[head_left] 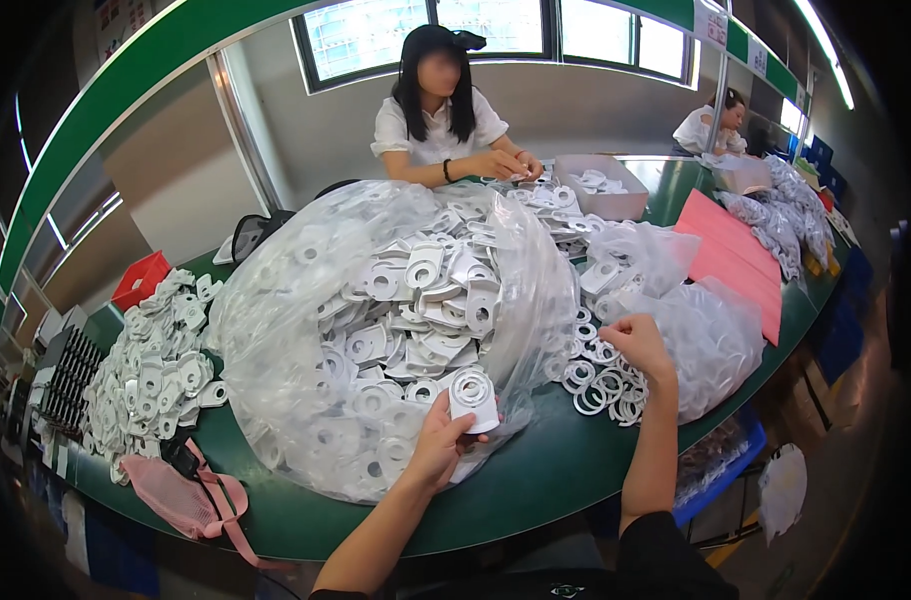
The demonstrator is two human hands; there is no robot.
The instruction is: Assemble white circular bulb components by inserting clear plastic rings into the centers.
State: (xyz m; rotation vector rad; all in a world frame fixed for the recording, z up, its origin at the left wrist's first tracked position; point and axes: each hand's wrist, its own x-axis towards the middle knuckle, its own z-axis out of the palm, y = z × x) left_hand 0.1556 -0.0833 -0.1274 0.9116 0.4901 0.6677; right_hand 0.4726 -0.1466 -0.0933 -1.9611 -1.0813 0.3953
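Observation:
My left hand (440, 441) is closed round a flat white plastic part (474, 400), thumb across its lower end. A round ringed opening fills the part's upper end and faces up. Behind it, a big clear plastic bag (266, 330) lies open, heaped with similar white plastic parts (446, 290). To the right, my right hand (638, 345) hovers over a pile of loose white rings (606, 388), its thumb and fingertips pinched together. Whatever may be between those fingertips is too small to make out.
Loose white parts (161, 375) lie heaped at left, near a red bin (142, 280) and a pink strapped item (181, 495). At right are a bag of rings (711, 345) and a pink sheet (731, 255). Across the green table (546, 490), a co-worker (441, 120) handles parts beside a white bin (616, 203).

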